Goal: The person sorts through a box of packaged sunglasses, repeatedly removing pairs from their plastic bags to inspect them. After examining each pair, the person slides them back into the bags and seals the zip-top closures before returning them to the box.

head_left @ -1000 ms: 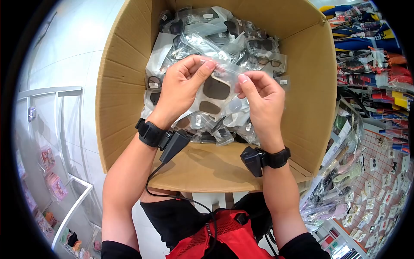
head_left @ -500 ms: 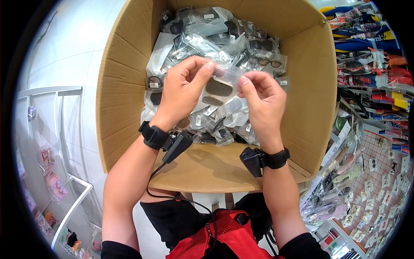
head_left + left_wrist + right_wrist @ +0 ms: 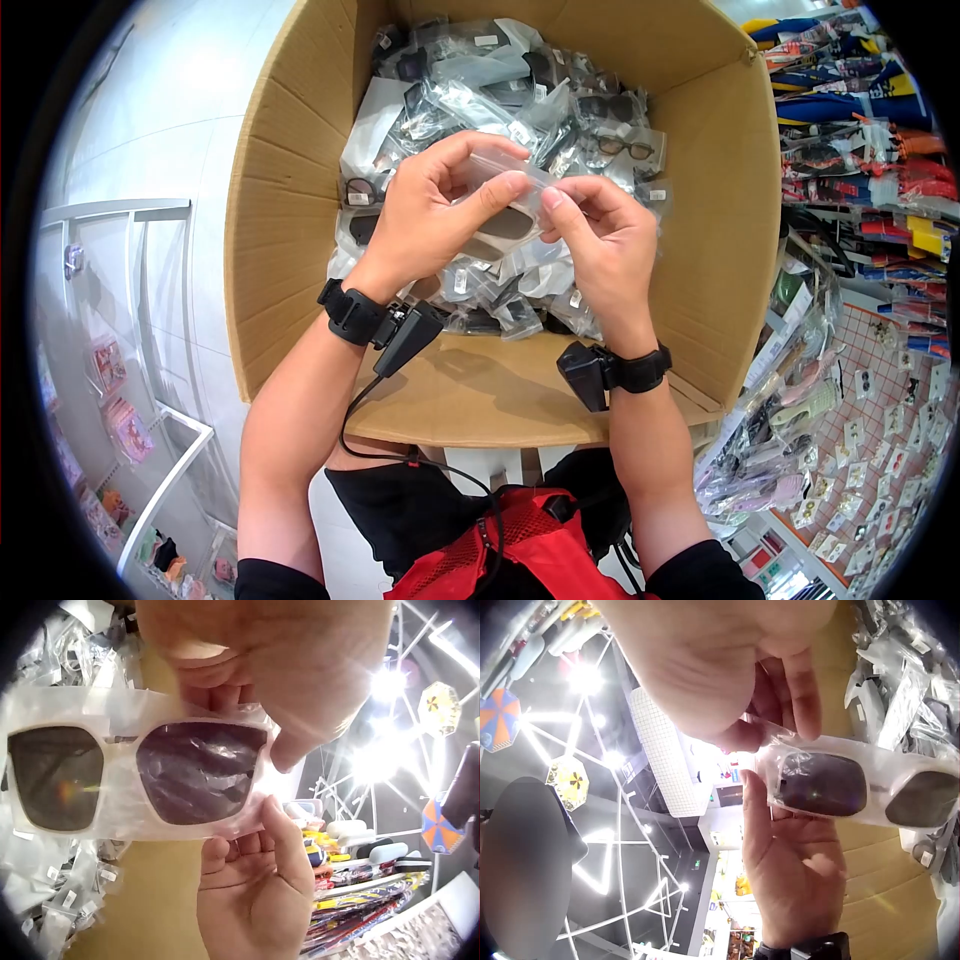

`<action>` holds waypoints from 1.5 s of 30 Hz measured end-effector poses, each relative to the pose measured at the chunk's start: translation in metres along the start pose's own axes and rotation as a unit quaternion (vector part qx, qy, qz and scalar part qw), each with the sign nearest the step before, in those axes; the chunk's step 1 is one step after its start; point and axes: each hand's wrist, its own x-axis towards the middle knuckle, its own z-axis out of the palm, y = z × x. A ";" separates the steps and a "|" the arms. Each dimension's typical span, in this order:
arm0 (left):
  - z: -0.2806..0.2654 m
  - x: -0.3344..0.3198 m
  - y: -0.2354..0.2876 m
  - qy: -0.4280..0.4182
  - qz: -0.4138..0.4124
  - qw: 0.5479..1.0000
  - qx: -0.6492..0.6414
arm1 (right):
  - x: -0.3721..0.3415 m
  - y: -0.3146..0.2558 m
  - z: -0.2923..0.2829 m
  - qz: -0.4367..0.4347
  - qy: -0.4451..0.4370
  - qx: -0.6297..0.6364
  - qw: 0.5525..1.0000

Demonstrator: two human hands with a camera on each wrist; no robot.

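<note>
A pair of sunglasses (image 3: 196,774) with a pale frame and dark lenses lies inside a clear plastic bag (image 3: 497,165), held up between the two hands over an open cardboard box (image 3: 705,230). The left hand (image 3: 422,212) pinches the bag near its top edge, thumb on the near side and fingers behind. The right hand (image 3: 612,232) pinches the bag's corner between thumb and curled forefinger, the two thumb tips close to each other. Below them, a heap of bagged eyewear (image 3: 470,70) fills the middle of the box, many pieces bearing small white labels; a pair of brown-framed glasses (image 3: 625,147) shows near the heap's right side. Each wrist wears a black strap with a camera, the left camera (image 3: 408,338) trailing a black cable (image 3: 345,420). Beneath the near box wall is the person's red vest (image 3: 535,545) over black clothing. To the left stands a white rack (image 3: 175,450) with pink packets (image 3: 130,430) beside it; to the right are brightly coloured wrapped goods (image 3: 850,105) and a red-gridded panel (image 3: 860,400) of small carded items.
</note>
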 end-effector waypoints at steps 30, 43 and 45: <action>-0.002 -0.002 0.003 -0.039 -0.031 0.998 0.032 | -0.002 -0.005 0.002 -0.011 -0.070 -0.005 0.998; -0.009 -0.001 0.015 0.007 -0.027 1.000 -0.009 | -0.007 -0.008 0.007 0.019 -0.025 0.025 0.999; -0.009 -0.001 0.018 0.005 -0.018 1.000 -0.005 | -0.006 -0.003 0.005 0.010 -0.010 -0.008 1.000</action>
